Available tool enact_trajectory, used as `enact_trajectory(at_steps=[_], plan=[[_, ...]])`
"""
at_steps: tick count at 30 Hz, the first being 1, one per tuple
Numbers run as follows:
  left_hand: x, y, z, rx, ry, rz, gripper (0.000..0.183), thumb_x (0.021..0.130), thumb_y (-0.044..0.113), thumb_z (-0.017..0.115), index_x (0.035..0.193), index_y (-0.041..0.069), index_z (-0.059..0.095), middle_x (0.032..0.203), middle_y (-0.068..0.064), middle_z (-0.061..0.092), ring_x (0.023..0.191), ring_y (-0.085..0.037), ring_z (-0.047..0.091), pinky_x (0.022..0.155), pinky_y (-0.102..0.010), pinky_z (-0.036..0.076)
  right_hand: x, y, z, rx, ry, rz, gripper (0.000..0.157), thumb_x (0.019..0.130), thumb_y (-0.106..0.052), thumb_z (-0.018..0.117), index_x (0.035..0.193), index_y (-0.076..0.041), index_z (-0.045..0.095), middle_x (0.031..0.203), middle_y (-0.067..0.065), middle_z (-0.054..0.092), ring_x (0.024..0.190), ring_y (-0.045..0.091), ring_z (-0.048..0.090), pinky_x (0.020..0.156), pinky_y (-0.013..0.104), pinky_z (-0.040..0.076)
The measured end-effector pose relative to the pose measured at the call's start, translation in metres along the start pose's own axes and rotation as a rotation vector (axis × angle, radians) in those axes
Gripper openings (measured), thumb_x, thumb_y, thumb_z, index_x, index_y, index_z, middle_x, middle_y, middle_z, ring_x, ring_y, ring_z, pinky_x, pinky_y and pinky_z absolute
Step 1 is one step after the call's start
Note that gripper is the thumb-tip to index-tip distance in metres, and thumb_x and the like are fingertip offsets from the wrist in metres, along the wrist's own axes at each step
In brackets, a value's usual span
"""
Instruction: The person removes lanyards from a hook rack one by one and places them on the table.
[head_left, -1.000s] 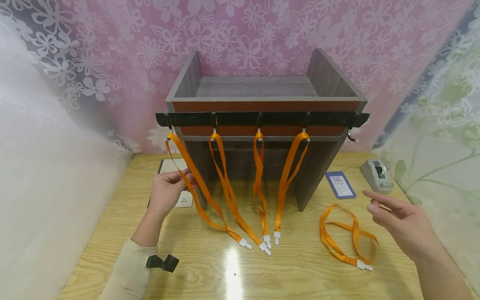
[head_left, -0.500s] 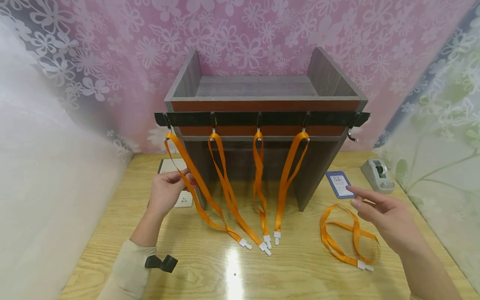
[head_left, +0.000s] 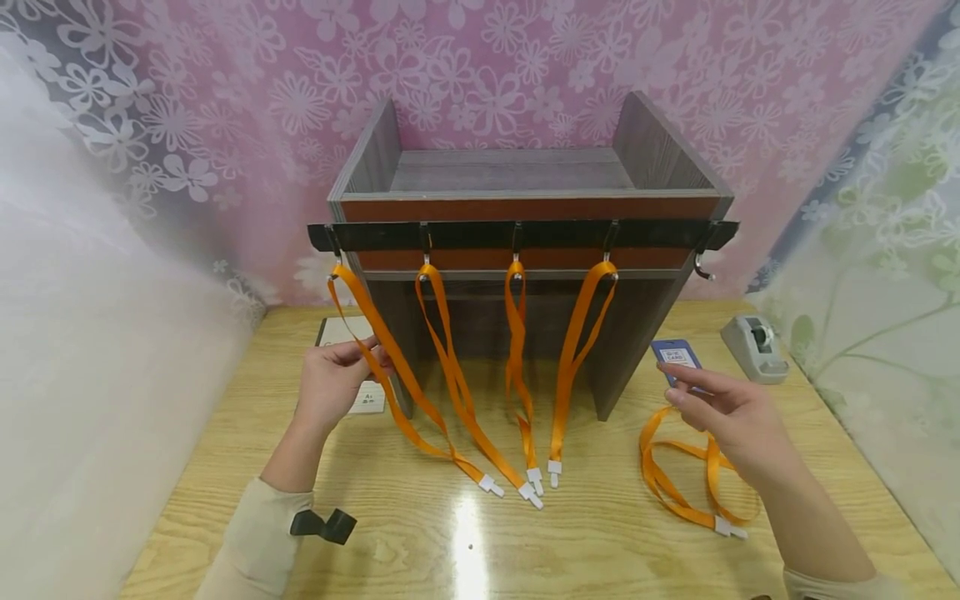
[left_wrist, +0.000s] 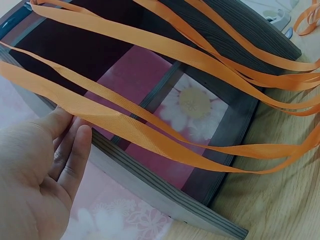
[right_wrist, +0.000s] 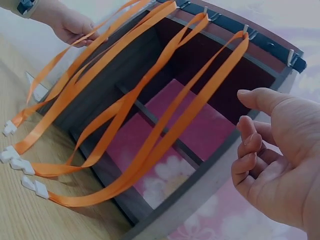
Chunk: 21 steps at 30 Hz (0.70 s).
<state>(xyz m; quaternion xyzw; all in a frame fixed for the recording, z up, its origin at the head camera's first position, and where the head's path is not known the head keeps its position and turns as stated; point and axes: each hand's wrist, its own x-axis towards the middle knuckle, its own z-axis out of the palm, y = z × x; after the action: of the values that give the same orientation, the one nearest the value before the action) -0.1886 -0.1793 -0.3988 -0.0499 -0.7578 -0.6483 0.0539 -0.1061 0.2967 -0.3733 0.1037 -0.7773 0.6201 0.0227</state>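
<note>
My left hand point(head_left: 330, 383) pinches a strap of the leftmost orange lanyard point(left_wrist: 100, 112) between thumb and fingertips; the strap partly hides the tips. This lanyard hangs by its loop from a hook on the black rail point(head_left: 472, 236), with several more orange lanyards point(head_left: 576, 350) alongside. Their white clips point(head_left: 554, 473) lie on the table. My right hand point(head_left: 738, 425) holds nothing, fingers loosely bent. It hovers over a loose orange lanyard point(head_left: 678, 503) and partly covers a blue card holder point(head_left: 667, 346). In the right wrist view, the right hand point(right_wrist: 280, 160) appears beside the grey shelf unit.
The grey wooden shelf unit point(head_left: 611, 367) stands at the back and carries the rail. A bare hook point(head_left: 703, 268) is at its right end. A grey tape dispenser point(head_left: 753, 350) sits at the right. Papers point(head_left: 367, 400) lie behind the left hand.
My right hand has moved left, from beside the loose lanyard to above it and over the lower part of the card holder. My left hand has stayed at the leftmost lanyard.
</note>
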Motion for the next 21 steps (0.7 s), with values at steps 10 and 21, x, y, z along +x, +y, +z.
enact_trajectory(at_steps=[10, 21], plan=[[0.001, -0.002, 0.001, -0.032, -0.007, 0.033, 0.034, 0.093, 0.02, 0.073, 0.102, -0.013, 0.073, 0.069, 0.009, 0.075, 0.067, -0.012, 0.074, 0.07, -0.03, 0.064, 0.01, -0.001, 0.016, -0.086, 0.004, -0.028, 0.037, 0.098, -0.005, 0.063, 0.135, 0.001, 0.06, 0.087, -0.005, 0.058, 0.061, 0.017, 0.043, 0.045, 0.035, 0.029], [0.0, -0.002, 0.002, -0.012, 0.016, 0.03, 0.032, 0.094, 0.018, 0.072, 0.102, -0.013, 0.073, 0.075, 0.013, 0.076, 0.068, -0.011, 0.074, 0.07, -0.029, 0.064, 0.022, -0.007, 0.033, -0.199, -0.003, -0.038, 0.039, 0.098, -0.012, 0.066, 0.135, 0.0, 0.061, 0.083, -0.006, 0.058, 0.06, 0.016, 0.046, 0.046, 0.033, 0.037]])
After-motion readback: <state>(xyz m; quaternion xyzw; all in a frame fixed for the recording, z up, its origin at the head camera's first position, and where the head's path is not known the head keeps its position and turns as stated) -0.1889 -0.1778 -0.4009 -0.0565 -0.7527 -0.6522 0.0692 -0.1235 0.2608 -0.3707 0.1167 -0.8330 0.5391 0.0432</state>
